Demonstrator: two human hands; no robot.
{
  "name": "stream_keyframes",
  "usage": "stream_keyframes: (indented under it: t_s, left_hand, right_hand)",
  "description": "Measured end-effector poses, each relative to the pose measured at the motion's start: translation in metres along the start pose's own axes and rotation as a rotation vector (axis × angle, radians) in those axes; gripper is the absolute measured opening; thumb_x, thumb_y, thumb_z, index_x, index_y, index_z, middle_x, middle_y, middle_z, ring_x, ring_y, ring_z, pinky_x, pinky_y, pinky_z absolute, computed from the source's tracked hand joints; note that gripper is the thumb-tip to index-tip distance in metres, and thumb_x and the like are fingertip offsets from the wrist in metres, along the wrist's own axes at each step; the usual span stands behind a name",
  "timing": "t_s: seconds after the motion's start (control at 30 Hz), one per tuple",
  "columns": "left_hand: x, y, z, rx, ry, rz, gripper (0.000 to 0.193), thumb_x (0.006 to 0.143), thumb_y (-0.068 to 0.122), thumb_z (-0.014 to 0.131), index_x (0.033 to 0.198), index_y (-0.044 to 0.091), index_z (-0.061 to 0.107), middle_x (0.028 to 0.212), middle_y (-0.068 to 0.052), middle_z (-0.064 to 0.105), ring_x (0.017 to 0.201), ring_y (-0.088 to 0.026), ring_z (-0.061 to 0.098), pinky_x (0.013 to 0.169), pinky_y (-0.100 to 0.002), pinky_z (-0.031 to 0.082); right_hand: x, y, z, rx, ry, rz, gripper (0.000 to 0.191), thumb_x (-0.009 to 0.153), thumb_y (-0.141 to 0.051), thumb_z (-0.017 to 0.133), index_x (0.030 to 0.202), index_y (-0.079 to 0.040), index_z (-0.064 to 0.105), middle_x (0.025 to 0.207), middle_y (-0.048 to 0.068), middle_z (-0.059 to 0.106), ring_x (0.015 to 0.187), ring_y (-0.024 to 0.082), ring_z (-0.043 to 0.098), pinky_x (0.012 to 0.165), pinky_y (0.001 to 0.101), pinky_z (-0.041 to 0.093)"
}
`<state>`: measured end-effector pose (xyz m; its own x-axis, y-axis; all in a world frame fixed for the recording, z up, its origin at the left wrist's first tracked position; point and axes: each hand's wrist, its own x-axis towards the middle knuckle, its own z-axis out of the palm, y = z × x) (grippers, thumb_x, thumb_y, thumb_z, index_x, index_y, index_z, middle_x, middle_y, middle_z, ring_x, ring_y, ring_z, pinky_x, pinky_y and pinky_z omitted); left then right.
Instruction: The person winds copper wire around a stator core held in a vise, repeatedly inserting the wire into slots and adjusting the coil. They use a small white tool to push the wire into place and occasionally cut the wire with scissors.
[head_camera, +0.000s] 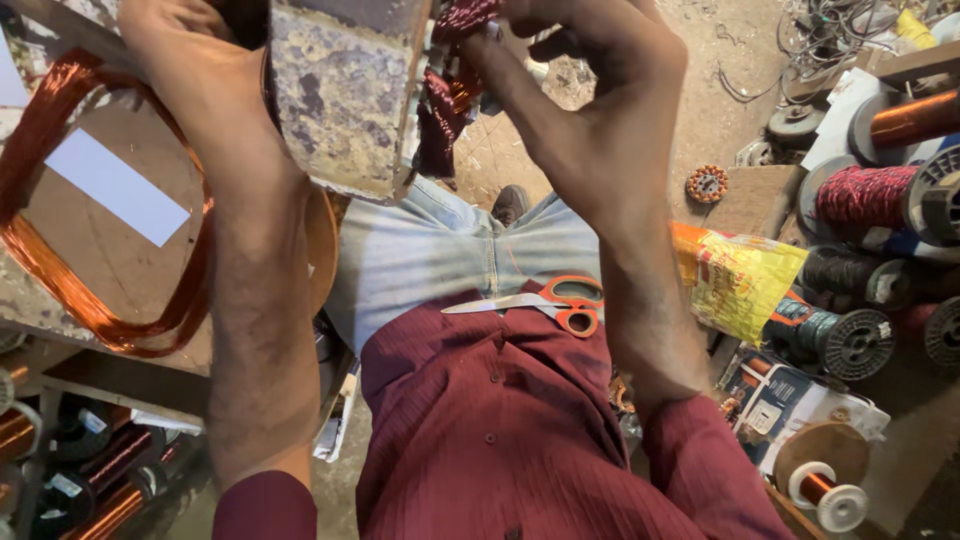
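left hand (190, 70): fingers wrapped around the far left side of the worn metal motor body (345, 90), gripping it at the top edge of view.
right hand (590, 110): fingertips pinched shut on the dark red wire winding (450, 90) at the motor body's right edge.
motor body: held up between both hands, above the lap.
scissors (545, 303): orange handles, lying on the lap, blades pointing left.
open room: bare sandy floor far, between the knees; both sides crowded.
left edge: copper wire coil (60, 250) around a brown board with 1 plain white rectangular label (115, 187).
right edge: yellow plastic packet (740, 280) near the right forearm; wire spools (860, 195) in red, green and copper beyond it.
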<state>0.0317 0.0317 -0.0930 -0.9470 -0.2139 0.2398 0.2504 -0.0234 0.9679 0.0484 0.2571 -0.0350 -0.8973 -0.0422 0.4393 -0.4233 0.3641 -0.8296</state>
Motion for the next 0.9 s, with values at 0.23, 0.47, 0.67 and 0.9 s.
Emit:
stream_keyframes:
  t_s: [0.23,0.47,0.67,0.9]
  left_hand:
    - [-0.003,0.03,0.011,-0.18,0.009,-0.126,0.025,0.114,0.008,0.066,0.128,0.004,0.047,0.113,0.001,0.051,0.109,-0.009,0.053,0.1,-0.027,0.044]
    - [-0.004,0.03,0.011,-0.085,-0.119,0.053,0.013,0.119,0.015,0.056,0.124,0.003,0.053,0.115,0.001,0.059,0.108,-0.005,0.057,0.099,-0.026,0.046]
    - [0.004,0.025,0.01,-0.29,0.009,-0.104,0.027,0.112,0.022,0.048,0.112,0.003,0.068,0.103,-0.002,0.071,0.097,-0.008,0.069,0.092,-0.029,0.054]
    - [0.009,0.014,-0.006,0.106,-0.205,0.095,0.012,0.108,0.008,0.064,0.102,0.001,0.071,0.089,0.0,0.07,0.073,-0.008,0.066,0.065,-0.023,0.047]
  right_hand:
    - [-0.001,-0.002,0.006,-0.056,0.065,0.02,0.009,0.095,0.003,0.079,0.103,0.003,0.075,0.105,0.006,0.069,0.088,0.013,0.071,0.076,0.0252,0.059]
    - [0.009,0.025,-0.012,-0.028,-0.026,0.085,0.011,0.093,-0.001,0.08,0.093,0.004,0.07,0.083,0.005,0.069,0.072,0.014,0.067,0.063,0.0268,0.054]
    - [0.011,0.028,-0.011,0.187,-0.119,0.117,0.015,0.105,-0.007,0.077,0.112,0.0,0.066,0.099,0.004,0.074,0.083,0.013,0.079,0.068,0.025,0.065]
    - [-0.008,0.032,-0.032,0.114,-0.129,0.12,0.035,0.096,-0.007,0.081,0.119,0.002,0.056,0.103,0.006,0.072,0.097,0.011,0.072,0.074,0.0217,0.051]
